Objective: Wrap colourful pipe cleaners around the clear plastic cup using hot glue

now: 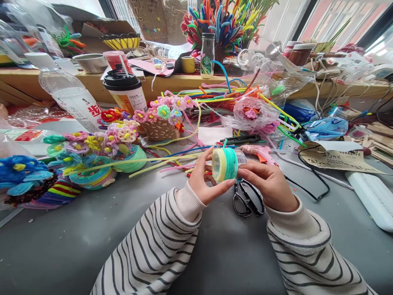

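Observation:
My left hand (205,177) grips a small clear jar (215,166) lying on its side, thumb below and fingers above. Yellow and turquoise pipe cleaner (229,163) is wound around the jar, and a barcode label shows at its far end. At the right end of the jar, my right hand (270,182) is closed, its thumb and fingers pinched at the turquoise winding; what lies between the fingertips is mostly hidden. Long pale yellow pipe cleaners (159,161) stretch leftward behind my left hand. Just below the jar, black-handled scissors (247,200) lie on the grey table.
Flower-decorated pots (129,157) and a flower basket (159,129) stand at left, near a lidded cup (125,92) and a tilted bottle (73,96). Behind my hands lie a pink glue gun (260,152), a black cutter (239,139) and loose pipe cleaners. A white box-like device (370,200) sits right.

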`<act>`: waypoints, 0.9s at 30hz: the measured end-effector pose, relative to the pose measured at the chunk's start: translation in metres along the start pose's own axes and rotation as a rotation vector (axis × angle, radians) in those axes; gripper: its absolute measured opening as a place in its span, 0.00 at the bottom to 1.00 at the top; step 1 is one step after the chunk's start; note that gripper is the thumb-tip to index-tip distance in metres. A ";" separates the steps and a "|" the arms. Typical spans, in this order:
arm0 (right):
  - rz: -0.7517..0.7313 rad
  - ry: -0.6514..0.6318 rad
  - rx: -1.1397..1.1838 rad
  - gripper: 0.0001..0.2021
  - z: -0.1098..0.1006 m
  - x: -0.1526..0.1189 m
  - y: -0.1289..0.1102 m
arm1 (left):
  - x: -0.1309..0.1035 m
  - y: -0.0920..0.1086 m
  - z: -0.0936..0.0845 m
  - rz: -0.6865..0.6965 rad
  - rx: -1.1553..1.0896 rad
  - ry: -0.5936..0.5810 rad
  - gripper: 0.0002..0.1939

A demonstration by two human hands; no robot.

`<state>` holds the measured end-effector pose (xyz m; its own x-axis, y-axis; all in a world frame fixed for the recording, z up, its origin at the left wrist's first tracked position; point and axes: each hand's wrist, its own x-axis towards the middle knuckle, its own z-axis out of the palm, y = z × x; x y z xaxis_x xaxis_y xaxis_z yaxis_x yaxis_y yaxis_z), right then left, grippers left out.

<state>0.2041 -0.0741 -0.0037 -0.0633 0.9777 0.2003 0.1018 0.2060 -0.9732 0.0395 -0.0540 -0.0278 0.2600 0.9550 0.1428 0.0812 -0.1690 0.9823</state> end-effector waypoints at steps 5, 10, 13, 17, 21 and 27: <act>0.005 0.000 0.011 0.04 0.001 0.000 0.001 | 0.000 -0.004 0.000 0.051 0.076 -0.026 0.42; 0.022 0.004 -0.014 0.04 0.001 0.000 -0.001 | -0.001 -0.002 0.000 0.040 0.094 -0.021 0.40; 0.035 0.002 -0.026 0.04 0.001 0.000 -0.002 | -0.001 -0.001 0.000 0.038 0.091 -0.026 0.40; 0.044 0.004 -0.002 0.05 0.002 0.000 -0.001 | -0.001 -0.001 0.000 0.047 0.092 -0.031 0.40; 0.063 -0.015 0.059 0.05 0.002 0.000 0.001 | -0.001 -0.001 0.000 0.049 0.114 -0.019 0.40; 0.091 -0.014 0.059 0.06 0.003 0.000 0.001 | -0.001 -0.001 0.001 0.045 0.131 -0.019 0.40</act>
<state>0.2017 -0.0740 -0.0052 -0.0705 0.9914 0.1100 0.0488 0.1136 -0.9923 0.0397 -0.0543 -0.0294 0.2841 0.9411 0.1833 0.1932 -0.2434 0.9505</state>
